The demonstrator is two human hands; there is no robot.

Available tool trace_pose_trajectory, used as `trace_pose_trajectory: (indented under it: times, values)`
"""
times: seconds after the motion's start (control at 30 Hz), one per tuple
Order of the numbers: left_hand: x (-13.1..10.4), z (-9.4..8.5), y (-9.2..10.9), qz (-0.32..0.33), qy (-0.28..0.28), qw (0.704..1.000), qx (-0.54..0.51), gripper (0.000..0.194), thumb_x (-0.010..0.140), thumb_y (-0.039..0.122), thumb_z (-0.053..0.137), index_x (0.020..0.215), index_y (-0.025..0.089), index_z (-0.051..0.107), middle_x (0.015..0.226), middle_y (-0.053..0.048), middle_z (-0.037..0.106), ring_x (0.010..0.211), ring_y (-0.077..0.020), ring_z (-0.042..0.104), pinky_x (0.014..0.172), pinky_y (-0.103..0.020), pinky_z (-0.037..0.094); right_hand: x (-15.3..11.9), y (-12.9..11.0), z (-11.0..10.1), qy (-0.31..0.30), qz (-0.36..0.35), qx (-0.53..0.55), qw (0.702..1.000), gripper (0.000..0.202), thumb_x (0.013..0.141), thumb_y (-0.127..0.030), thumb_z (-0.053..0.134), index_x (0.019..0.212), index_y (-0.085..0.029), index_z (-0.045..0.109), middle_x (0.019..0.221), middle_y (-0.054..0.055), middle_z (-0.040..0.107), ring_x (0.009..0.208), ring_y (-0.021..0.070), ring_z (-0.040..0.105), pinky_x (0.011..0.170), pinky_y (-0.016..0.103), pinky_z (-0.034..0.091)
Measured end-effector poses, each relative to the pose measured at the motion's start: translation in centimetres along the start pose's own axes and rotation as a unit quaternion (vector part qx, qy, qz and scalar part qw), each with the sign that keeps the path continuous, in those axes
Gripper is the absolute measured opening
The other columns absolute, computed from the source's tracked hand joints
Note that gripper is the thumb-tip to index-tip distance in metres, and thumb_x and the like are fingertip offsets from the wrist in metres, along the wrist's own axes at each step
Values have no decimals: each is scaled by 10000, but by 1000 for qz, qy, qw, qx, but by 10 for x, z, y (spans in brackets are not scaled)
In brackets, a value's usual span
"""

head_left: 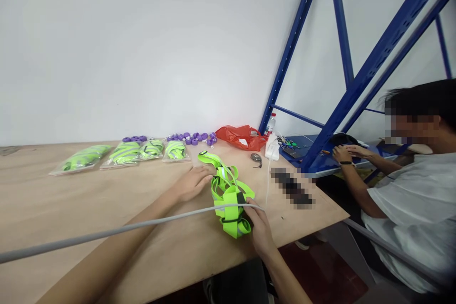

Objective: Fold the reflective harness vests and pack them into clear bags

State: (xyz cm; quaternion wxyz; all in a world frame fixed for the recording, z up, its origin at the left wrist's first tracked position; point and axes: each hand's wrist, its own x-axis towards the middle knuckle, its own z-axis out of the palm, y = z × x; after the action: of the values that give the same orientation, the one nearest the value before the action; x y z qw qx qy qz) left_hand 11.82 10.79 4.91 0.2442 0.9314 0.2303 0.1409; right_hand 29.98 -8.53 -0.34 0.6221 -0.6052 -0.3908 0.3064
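Observation:
A bundle of neon-yellow reflective strap [230,199], with silver stripes and black fittings, lies loosely looped on the table before me. My right hand [261,228] grips its right side, near a black piece, with the thumb and fingers closed on the edge. My left hand [193,183] rests at the bundle's left side, fingers stretched out, the tips next to the loops. From the bundle, one strap end with a buckle [203,154] reaches away toward the wall. A grey cable [142,224] crosses the view in front of the bundle and my left forearm.
Several clear bags of folded yellow straps [124,153] lie at the back left of the table [171,251]. Behind them are purple rolls [194,138], a red plastic bag [242,137] and a tape measure [256,157]. A blue rack [331,123] and a co-worker [409,199] are on the right.

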Motion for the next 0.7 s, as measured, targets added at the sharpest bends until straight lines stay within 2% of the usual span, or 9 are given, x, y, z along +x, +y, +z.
trace_pose_trajectory:
  times: [0.07, 0.17, 0.3, 0.37, 0.47, 0.53, 0.6, 0.7]
  values:
    - [-14, -9, 13, 24, -19, 998, -63, 485, 1098, 459, 258, 1328, 253, 632, 1424, -61, 626, 1329, -255, 547, 1182, -430, 359, 2, 1, 5, 2, 4, 30, 1000, 456, 819, -664, 632, 881, -222, 723, 890, 78, 713, 898, 273, 652, 769, 348, 548]
    - [-30, -15, 31, 56, -60, 985, -152, 465, 1075, 499, 343, 1348, 244, 619, 1373, -61, 662, 1254, -250, 613, 1100, -372, 456, 2, -3, 16, -17, -8, 58, 998, 458, 810, -675, 664, 779, -219, 676, 751, 42, 642, 746, 218, 602, 660, 305, 516]
    - [-44, -10, 51, 91, -97, 962, -237, 502, 936, 535, 610, 1334, 229, 600, 1322, -56, 679, 1169, -273, 643, 972, -331, 538, -5, -17, 32, -83, -50, 23, 995, 451, 837, -654, 670, 754, -211, 662, 706, 13, 588, 679, 175, 549, 630, 280, 478]
    - [-50, -5, 59, 66, -90, 960, -256, 550, 823, 505, 750, 1276, 223, 615, 1248, -43, 699, 1075, -266, 656, 902, -328, 555, -8, -23, 38, -126, -90, -17, 988, 445, 871, -615, 651, 690, -209, 645, 673, 6, 574, 666, 170, 544, 637, 280, 471]
    - [-57, 0, 63, -3, -44, 964, -263, 438, 788, 422, 779, 1138, 199, 640, 1097, -21, 707, 966, -232, 640, 855, -329, 541, -8, -27, 38, -161, -179, -55, 969, 405, 919, -533, 628, 682, -209, 671, 709, 20, 633, 719, 186, 600, 710, 299, 500]
    - [-62, -1, 62, -21, -15, 964, -265, 349, 805, 375, 751, 1078, 188, 642, 1056, -19, 695, 960, -225, 626, 862, -328, 528, -5, -26, 33, -137, -226, -65, 962, 347, 961, -485, 588, 804, -212, 733, 828, 50, 708, 828, 213, 657, 786, 322, 527]
    - [-71, -7, 60, -19, -2, 962, -274, 284, 810, 324, 729, 1045, 184, 650, 1033, -19, 692, 957, -221, 629, 854, -315, 524, -1, -21, 25, -84, -242, -87, 963, 329, 997, -449, 535, 929, -211, 753, 928, 77, 736, 902, 231, 678, 817, 337, 543]
    - [-93, -20, 54, -29, -21, 956, -290, 256, 795, 297, 730, 1013, 180, 664, 975, -15, 689, 915, -219, 645, 798, -296, 533, 0, -12, 18, -36, -223, -171, 959, 305, 1005, -415, 525, 1083, -206, 733, 1008, 92, 733, 802, 216, 675, 749, 340, 565]
